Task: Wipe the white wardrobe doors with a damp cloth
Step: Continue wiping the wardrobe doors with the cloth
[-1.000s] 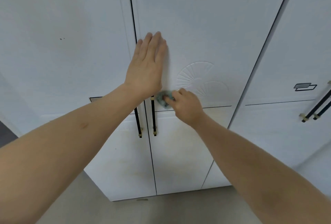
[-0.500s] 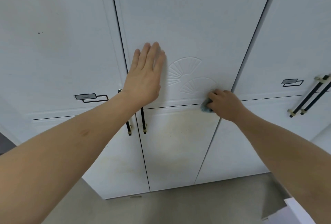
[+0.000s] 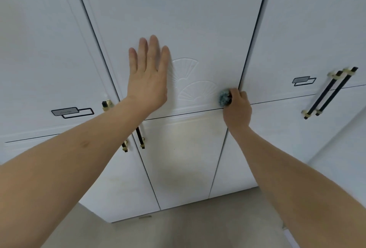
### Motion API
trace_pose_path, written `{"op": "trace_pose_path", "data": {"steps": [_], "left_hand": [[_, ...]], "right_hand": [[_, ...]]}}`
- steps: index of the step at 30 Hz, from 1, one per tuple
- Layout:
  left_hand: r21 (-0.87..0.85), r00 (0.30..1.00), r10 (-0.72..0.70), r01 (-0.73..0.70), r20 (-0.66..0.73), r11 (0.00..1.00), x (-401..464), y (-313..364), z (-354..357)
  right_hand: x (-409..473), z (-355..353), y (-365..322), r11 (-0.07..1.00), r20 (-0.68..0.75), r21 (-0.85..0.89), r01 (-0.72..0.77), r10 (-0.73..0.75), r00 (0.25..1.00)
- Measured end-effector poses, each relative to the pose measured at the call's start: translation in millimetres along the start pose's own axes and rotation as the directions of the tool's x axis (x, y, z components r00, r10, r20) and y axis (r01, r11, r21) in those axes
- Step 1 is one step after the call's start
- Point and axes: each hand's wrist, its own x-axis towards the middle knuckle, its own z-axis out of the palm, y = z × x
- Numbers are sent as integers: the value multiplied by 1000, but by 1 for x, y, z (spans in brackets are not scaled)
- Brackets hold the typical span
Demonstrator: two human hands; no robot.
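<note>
White wardrobe doors fill my view, split by thin dark vertical gaps and one horizontal seam; a grey-beige floor runs beneath. The lower panel carries a faint yellowish stain.

Left hand lies flat on the middle door, fingers straight and close together, palm pressed to the panel. Right hand grips a bunched blue-grey cloth, fingers curled round it, holding it against the door at its right edge, just above the seam and beside the embossed fan motif.

Since half a second ago I see the cloth has risen from the seam onto the upper panel; a second ago it sat near the centre handles. Left hand stays planted.

Door faces look matt with fine grain. Bar handles are slim, black, with brass-coloured ends; another pair shows partly behind my left forearm. A small rectangular badge sits on the left door, another on the right.
</note>
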Motion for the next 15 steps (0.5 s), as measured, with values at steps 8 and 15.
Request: {"op": "trace_pose_path", "data": {"steps": [8,15], "left_hand": [[48,993,109,-107,-37,993,-5,-26,-1],[-243,958,5,-77,-286,967,7,-51,-45]], "right_hand": [[-52,40,-73,957,291,224,184,-246,924],[57,-82,-171,859,-314,329,393,-294,903]]}}
